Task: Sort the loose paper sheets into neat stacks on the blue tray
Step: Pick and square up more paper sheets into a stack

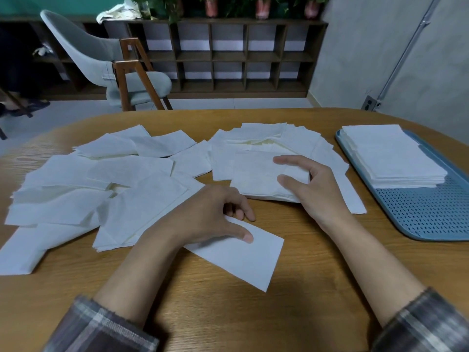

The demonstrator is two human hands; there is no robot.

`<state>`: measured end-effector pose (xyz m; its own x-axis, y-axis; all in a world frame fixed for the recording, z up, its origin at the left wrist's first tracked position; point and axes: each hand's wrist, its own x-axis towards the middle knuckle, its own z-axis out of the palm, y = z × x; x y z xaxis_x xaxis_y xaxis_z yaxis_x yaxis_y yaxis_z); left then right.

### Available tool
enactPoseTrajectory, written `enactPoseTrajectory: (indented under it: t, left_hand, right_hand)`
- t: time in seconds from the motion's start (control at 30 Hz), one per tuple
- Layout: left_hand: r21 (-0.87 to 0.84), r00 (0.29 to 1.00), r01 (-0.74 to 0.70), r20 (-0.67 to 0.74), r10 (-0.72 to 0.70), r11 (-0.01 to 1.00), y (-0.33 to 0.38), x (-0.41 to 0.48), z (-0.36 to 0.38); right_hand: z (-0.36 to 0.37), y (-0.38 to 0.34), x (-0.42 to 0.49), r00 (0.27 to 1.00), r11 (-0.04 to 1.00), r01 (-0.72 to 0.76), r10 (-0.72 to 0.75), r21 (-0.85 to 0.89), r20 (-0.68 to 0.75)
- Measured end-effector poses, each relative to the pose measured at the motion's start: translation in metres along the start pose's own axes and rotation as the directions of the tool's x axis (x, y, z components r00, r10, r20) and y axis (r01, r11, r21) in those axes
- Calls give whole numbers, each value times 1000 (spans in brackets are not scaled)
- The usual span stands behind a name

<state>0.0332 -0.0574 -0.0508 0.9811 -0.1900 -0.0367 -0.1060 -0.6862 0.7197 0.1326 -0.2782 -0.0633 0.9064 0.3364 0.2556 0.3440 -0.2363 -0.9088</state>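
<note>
paper sheets (76,189) loose on the table (304,288), one stack (390,153) on the blue tray (431,214)

the wooden table fills most of the view; the white sheets cover its left and middle part and overlap in many directions; the tray lies at the right side of the table, with the neat stack on its far half and the perforated bottom showing on its near half; a small bundle (258,176) of sheets lies on the spread, between the heap and the tray; the right hand (312,189) grips it at its right edge, thumb on top, index finger stretched over it; a single sheet (243,257) lies flat on the wood, just beside the heap; the left hand (210,214) holds it, fingers curled, thumb pressing on its upper face
</note>
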Motion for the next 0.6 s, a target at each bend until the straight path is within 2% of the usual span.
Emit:
enactPoseTrajectory:
  t: [0.1, 0.2, 0.37, 0.5, 0.6]
  left_hand:
    - [-40, 999, 24, 24, -23, 999, 1, 0, 0]
    - [-77, 1000, -18, -2, 18, 997, 3, -1, 0]
    - [-274, 980, -123, -184, 73, 954, 10, -3, -5]
    - [-344, 936, -153, -352, 24, 926, 10, 0, -5]
    - [-340, 923, -117, -385, -25, 933, 9, 2, -3]
  right_hand:
    - [1, 0, -1, 1000, 1000, 13, -13, -4, -7]
    - [2, 1, 0, 1000, 1000, 9, -9, -9, -2]
    - [5, -7, -1, 998, 998, -43, 41, 41, 42]
    - [8, -12, -5, 962, 952, -201, 147, 232, 229]
    - [12, -14, -11, 962, 965, -139, 78, 222, 262]
